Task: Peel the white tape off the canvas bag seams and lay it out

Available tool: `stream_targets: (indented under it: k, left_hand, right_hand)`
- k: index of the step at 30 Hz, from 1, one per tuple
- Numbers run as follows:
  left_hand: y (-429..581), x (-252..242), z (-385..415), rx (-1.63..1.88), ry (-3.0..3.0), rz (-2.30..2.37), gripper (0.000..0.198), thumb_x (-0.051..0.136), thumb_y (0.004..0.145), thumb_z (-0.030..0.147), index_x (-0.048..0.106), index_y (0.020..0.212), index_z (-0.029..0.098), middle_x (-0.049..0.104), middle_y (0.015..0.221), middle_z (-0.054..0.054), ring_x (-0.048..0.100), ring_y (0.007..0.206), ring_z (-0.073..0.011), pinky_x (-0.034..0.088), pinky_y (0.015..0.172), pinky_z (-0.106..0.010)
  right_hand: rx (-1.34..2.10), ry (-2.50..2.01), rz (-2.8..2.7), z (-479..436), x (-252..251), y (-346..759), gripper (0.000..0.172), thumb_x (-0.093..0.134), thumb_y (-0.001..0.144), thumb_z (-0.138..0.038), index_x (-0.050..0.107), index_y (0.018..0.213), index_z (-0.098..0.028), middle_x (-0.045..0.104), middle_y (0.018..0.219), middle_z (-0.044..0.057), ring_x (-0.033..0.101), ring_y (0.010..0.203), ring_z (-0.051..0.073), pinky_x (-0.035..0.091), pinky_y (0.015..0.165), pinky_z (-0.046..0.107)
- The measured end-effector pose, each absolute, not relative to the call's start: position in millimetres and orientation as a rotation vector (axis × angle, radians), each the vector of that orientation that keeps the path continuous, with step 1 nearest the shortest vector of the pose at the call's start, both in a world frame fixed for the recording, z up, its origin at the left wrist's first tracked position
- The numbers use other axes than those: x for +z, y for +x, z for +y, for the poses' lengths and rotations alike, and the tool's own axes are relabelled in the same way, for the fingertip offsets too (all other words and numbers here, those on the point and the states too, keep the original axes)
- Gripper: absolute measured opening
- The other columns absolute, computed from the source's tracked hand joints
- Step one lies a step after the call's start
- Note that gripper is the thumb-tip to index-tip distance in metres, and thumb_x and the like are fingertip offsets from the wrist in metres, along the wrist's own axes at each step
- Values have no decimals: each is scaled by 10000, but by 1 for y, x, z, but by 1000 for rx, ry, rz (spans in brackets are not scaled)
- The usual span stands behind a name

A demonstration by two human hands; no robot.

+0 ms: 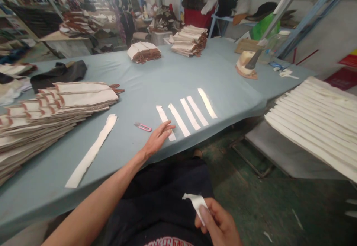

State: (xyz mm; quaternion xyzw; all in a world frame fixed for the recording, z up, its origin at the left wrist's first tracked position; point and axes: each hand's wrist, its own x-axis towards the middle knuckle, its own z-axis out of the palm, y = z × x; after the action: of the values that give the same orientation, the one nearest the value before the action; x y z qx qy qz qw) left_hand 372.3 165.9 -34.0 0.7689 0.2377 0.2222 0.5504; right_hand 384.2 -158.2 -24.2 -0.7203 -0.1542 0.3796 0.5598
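Observation:
Several white fabric strips (179, 120) lie in a slanted row on the blue-covered table. My left hand (159, 137) rests over the leftmost strip (162, 114), fingers stretched out and covering part of it. Low in front of my body, my right hand (220, 221) pinches a short white fabric strip (197, 201) between thumb and fingers, its free end curling to the left. Pink thread snips (143, 127) lie to the left of my left hand. Farther left is a longer white strip (93, 151), set apart from the row.
Layered stacks of pale fabric pieces (83, 93) cover the table's left side. Two bundles (144, 52) stand at the back. An iron (248, 64) sits at the far right. Long white pieces (318, 119) fill a surface on the right. Other people are in the background.

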Motion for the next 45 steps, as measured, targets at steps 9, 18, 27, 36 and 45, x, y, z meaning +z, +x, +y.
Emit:
stream_targets:
  k: [9,18,27,36,45]
  left_hand:
    - [320,15,122,602,1657,584,324,616,956,468,732,1106,205,797,1098,-97,714,1079,-268,527,1044,-417]
    - [255,20,40,407,1356,469,244,650,1000,390,713,1069,165,708,842,-30,626,672,-128,505,648,-246]
    - [248,14,41,493,1164,615,312,715,936,454,717,953,143,678,706,-14,574,564,-104,469,566,-220]
    - [248,18,37,503,1219,608,302,692,948,444,723,945,143,693,765,-29,606,631,-131,513,609,-242]
    - [248,22,32,507,1489,627,358,515,1051,417,749,978,156,667,772,-26,587,695,-150,492,672,-264]
  right_hand:
    - [1039,-1553,-440,-110,16,391,476,694,886,-640,693,775,-178,733,681,43,575,542,119,498,582,244]
    - [1127,-1439,-494,-74,27,376,470,740,872,-628,737,818,-161,747,708,33,641,528,113,540,547,218]
    - [1220,-1394,-580,-68,38,369,335,679,945,-473,783,1024,-164,751,746,25,710,648,132,565,613,203]
    - [1142,-1555,-608,-65,49,366,215,646,869,-322,777,937,-166,739,707,8,732,610,147,576,589,214]
    - [1060,-1559,-608,-71,33,369,276,647,908,-419,751,878,-165,754,722,36,710,591,148,571,593,231]
